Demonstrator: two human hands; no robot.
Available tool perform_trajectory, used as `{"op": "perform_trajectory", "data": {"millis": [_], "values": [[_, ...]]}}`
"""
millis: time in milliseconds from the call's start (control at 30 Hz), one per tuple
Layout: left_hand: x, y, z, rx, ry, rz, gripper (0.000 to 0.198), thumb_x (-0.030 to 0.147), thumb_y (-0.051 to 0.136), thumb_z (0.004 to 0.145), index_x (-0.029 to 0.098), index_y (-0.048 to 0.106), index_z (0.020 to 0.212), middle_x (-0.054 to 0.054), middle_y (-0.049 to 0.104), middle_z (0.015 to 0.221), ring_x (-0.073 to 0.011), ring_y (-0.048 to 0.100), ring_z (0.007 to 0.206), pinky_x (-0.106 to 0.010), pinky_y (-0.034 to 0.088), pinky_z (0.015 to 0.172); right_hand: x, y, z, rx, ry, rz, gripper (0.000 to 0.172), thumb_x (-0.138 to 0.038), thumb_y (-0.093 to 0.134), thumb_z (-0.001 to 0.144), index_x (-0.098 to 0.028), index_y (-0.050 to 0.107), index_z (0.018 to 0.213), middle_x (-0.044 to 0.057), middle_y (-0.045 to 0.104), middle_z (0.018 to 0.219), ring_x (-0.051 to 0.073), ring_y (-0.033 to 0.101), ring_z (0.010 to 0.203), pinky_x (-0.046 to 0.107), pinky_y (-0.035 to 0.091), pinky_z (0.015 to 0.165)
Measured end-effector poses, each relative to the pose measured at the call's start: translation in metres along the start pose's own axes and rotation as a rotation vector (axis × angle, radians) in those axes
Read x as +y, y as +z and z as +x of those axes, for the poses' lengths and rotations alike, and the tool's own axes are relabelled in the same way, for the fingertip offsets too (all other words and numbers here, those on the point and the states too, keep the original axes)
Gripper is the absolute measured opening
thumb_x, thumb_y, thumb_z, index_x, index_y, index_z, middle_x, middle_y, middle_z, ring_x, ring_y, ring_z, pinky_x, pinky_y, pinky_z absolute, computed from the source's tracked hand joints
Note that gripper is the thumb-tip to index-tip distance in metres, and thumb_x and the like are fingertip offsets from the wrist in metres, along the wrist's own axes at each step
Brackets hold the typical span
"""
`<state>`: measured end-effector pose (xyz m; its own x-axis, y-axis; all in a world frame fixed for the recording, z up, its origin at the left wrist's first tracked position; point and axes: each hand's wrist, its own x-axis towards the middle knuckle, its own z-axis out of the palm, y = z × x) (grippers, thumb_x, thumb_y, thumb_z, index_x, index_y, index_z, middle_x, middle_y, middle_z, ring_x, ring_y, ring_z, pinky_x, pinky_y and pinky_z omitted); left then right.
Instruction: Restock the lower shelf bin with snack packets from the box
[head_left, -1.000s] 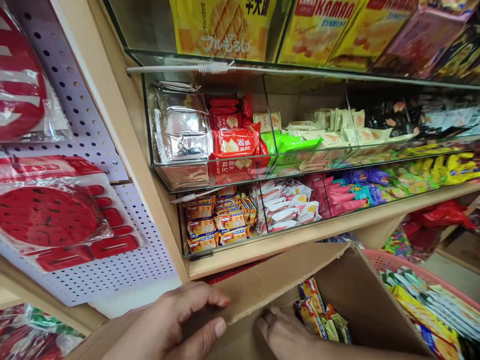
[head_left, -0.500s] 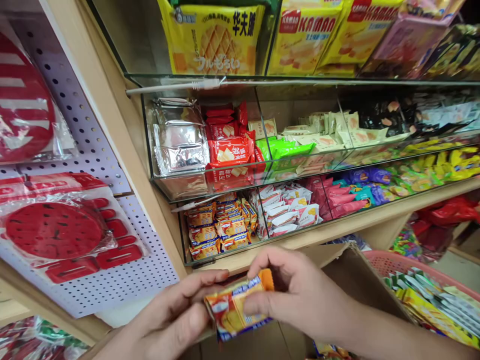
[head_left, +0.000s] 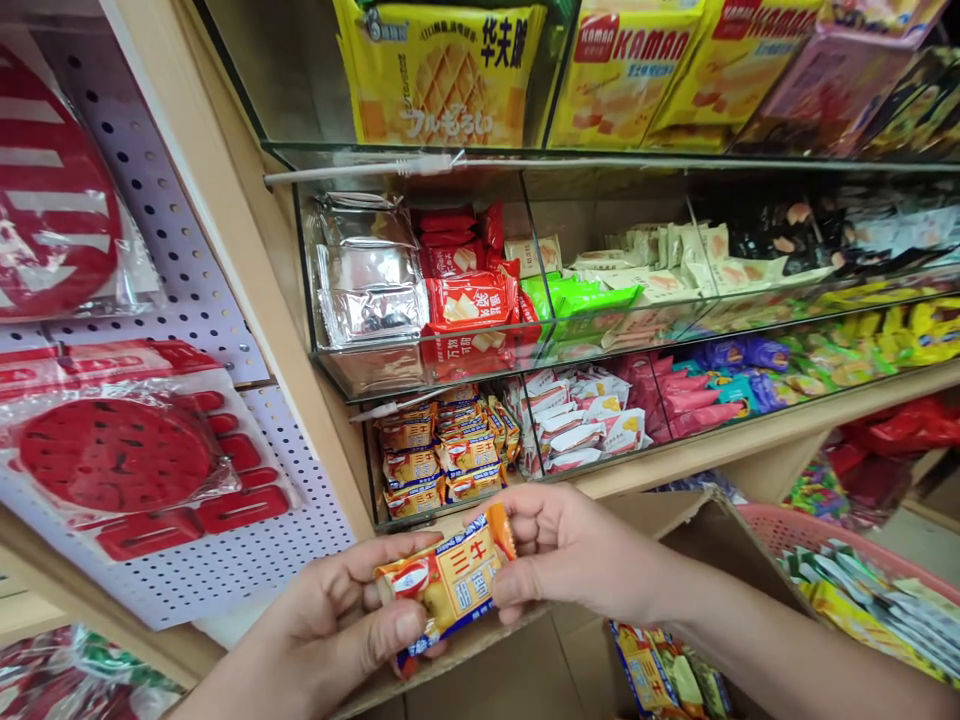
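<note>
From where I stand, both of the person's hands are closed on one small orange-and-blue wrapped packet (head_left: 454,585), held just above an open cardboard box (head_left: 739,555) and in front of the shelves. The left hand (head_left: 330,610) has its thumb across the packet's lower left and its fingers behind; the right hand (head_left: 574,550) pinches the orange crimped end, fingers curled.

Just beyond, in the leftmost section of the clear lower tray (head_left: 405,522), sit stacks of matching packets (head_left: 450,450). The tray's clear front wall stands between them and the hands, and the upper tray (head_left: 330,375) hangs over the back of that row. To the right come white packets (head_left: 585,420), then pink ones (head_left: 694,405). Above are silver packets (head_left: 375,290), red packets (head_left: 472,300) and something bright green (head_left: 585,293). A white cable (head_left: 352,172) runs along the front under the big yellow bags (head_left: 442,75).

The right forearm cuts across the box, hiding part of it; a few more wrapped packets (head_left: 660,670) show inside. A pink basket (head_left: 780,520) of slim sachets (head_left: 885,600) is crammed in beside it. On the left, red bagged pieces (head_left: 112,455) hang on a lilac pegboard (head_left: 187,590).
</note>
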<state>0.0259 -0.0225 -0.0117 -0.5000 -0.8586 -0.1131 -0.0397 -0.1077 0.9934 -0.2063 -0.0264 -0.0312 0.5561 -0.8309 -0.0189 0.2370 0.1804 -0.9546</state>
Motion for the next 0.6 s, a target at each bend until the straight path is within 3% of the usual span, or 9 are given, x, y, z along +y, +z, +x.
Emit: {"op": "perform_trajectory", "data": {"millis": [100, 167, 267, 367, 467, 600], "values": [[-0.010, -0.004, -0.005, -0.110, -0.070, -0.198, 0.042, 0.034, 0.082, 0.083, 0.045, 0.071, 0.122, 0.006, 0.081, 0.101, -0.0141, 0.075, 0.095, -0.024, 0.056, 0.093, 0.001, -0.008, -0.002, -0.056, 0.033, 0.015, 0.062, -0.038, 0.094, 0.063, -0.017, 0.059, 0.110, 0.000, 0.072, 0.087, 0.010, 0.069, 0.072, 0.022, 0.058, 0.067], [-0.016, -0.007, -0.006, -0.129, -0.074, -0.206, 0.044, 0.034, 0.080, 0.084, 0.044, 0.069, 0.126, 0.005, 0.080, 0.106, -0.0158, 0.075, 0.098, -0.024, 0.056, 0.092, 0.000, -0.012, -0.004, -0.081, 0.004, -0.010, 0.064, -0.030, 0.090, 0.068, -0.021, 0.054, 0.121, 0.000, 0.072, 0.092, 0.010, 0.069, 0.072, 0.023, 0.058, 0.068], [-0.018, -0.011, -0.002, 0.059, 0.023, -0.064, 0.053, 0.043, 0.084, 0.079, 0.038, 0.068, 0.129, 0.000, 0.081, 0.105, -0.0176, 0.077, 0.089, -0.023, 0.060, 0.082, -0.008, -0.018, -0.003, -0.044, -0.098, -0.182, 0.047, -0.021, 0.078, 0.076, -0.021, 0.056, 0.118, 0.000, 0.071, 0.094, 0.009, 0.067, 0.072, 0.024, 0.056, 0.070], [-0.013, -0.011, 0.002, 0.250, 0.098, 0.080, 0.059, 0.051, 0.088, 0.069, 0.031, 0.070, 0.122, -0.004, 0.082, 0.106, -0.0219, 0.078, 0.090, -0.025, 0.063, 0.077, -0.022, -0.028, 0.010, 0.265, -0.254, -0.569, 0.037, -0.012, 0.065, 0.083, -0.021, 0.057, 0.118, 0.003, 0.071, 0.096, 0.015, 0.068, 0.082, 0.029, 0.055, 0.075], [-0.013, -0.005, 0.003, 0.266, 0.123, 0.148, 0.049, 0.058, 0.087, 0.066, 0.027, 0.077, 0.103, -0.005, 0.083, 0.100, -0.0210, 0.078, 0.089, -0.022, 0.062, 0.077, -0.032, -0.037, 0.037, 0.605, -0.345, -1.122, 0.039, -0.006, 0.054, 0.089, -0.018, 0.056, 0.125, 0.009, 0.071, 0.108, 0.023, 0.068, 0.100, 0.037, 0.052, 0.091], [-0.024, 0.008, -0.004, 0.241, 0.182, 0.327, 0.040, 0.063, 0.077, 0.074, 0.028, 0.080, 0.093, -0.002, 0.082, 0.087, -0.0202, 0.076, 0.080, -0.021, 0.062, 0.069, -0.035, -0.034, 0.079, 0.641, -0.236, -1.584, 0.040, 0.001, 0.040, 0.092, -0.012, 0.057, 0.126, 0.017, 0.066, 0.119, 0.026, 0.065, 0.109, 0.036, 0.049, 0.095]]}}
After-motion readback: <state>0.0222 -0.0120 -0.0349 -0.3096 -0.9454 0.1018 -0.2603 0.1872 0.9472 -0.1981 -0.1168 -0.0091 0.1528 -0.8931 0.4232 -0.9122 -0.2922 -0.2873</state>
